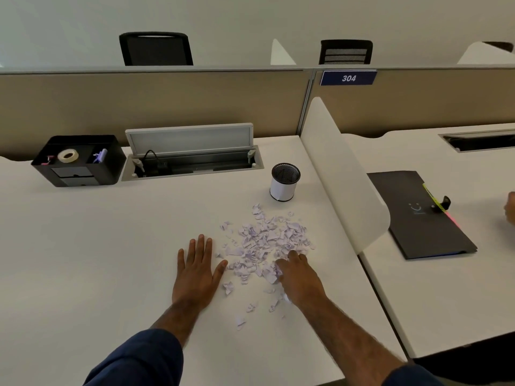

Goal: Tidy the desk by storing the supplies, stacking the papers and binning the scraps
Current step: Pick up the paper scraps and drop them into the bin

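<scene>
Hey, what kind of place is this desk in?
Most likely an open-plan office: a partition panel bearing a number plate reading 304, mesh office chairs beyond it, and a desk organiser holding tape.

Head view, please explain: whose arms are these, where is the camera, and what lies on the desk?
No machine here: a person wears a camera on the head, looking down at their own two arms. The left hand lies flat on the white desk, holding nothing, beside a pile of torn paper scraps. The right hand rests on the scraps; whether it grips any cannot be told. Behind stand a mesh cup and a black organizer with a tape roll in it. A dark folder lies on the neighbouring desk.
</scene>
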Available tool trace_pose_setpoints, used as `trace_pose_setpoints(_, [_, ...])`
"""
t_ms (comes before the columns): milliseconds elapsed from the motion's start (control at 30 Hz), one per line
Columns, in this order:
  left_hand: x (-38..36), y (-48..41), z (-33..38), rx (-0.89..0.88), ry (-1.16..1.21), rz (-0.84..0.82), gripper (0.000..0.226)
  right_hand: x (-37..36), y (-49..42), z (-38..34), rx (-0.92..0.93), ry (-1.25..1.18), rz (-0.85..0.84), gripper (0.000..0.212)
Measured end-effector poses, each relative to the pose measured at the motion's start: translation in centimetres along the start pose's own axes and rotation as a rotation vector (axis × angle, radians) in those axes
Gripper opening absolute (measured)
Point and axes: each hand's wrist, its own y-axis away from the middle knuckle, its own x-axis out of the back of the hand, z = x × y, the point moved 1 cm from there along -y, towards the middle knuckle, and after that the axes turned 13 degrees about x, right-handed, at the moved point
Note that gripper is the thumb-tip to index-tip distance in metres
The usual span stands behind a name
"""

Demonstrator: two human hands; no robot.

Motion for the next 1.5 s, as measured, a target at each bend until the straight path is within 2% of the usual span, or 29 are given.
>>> trace_pose_setpoints(233, [-0.1,-0.1,0.0,0.001,-0.007,0.008,0.093,0.7,-1.6,1.0,-0.002,-0.055,0.136,0.022])
trace_pose_setpoints(533, [-0.6,-0.3,-0.2,-0.004,0.009,0.042,0.091,6.6,-4.5,4.8,-0.172,-0.647,0.241,0.015])
trace_pose_setpoints(667, [-1.0,-0.6,-0.4,-0.001,-0.014,0.054,0.088,10.9,-7.0,6.5,-0.198,-0.909,0.314,0.006])
trace_pose_setpoints(800, [-1.2,-0.6,-0.6,0.002,-0.03,0.075,0.085,15.6,-10.6,7.7,-0.194,-1.042,0.404,0.008])
trace_pose_setpoints(900, [-1.4,-0.7,-0.7,0.002,-0.044,0.082,0.084,17.9,-13.9,8.9,-0.205,-0.998,0.468,0.017])
trace_pose_setpoints(1000, [-1.5,-0.8,-0.7,-0.005,-0.044,0.095,0.082,18.4,-17.4,9.6,-0.204,-0.758,0.467,0.013])
trace_pose_setpoints(1167, [-1.6,-1.0,-0.7,-0.015,-0.023,0.102,0.082,18.1,-20.5,8.2,-0.152,-0.288,0.288,0.015])
trace_pose_setpoints(1333, [-1.6,-1.1,-0.7,-0.007,-0.021,0.097,0.083,17.4,-21.5,7.6,-0.148,-0.176,0.218,0.002])
trace_pose_setpoints(1500, [-1.6,-1.1,-0.8,-0.009,-0.039,0.096,0.082,16.9,-21.7,8.3,-0.151,-0.109,0.227,0.02])
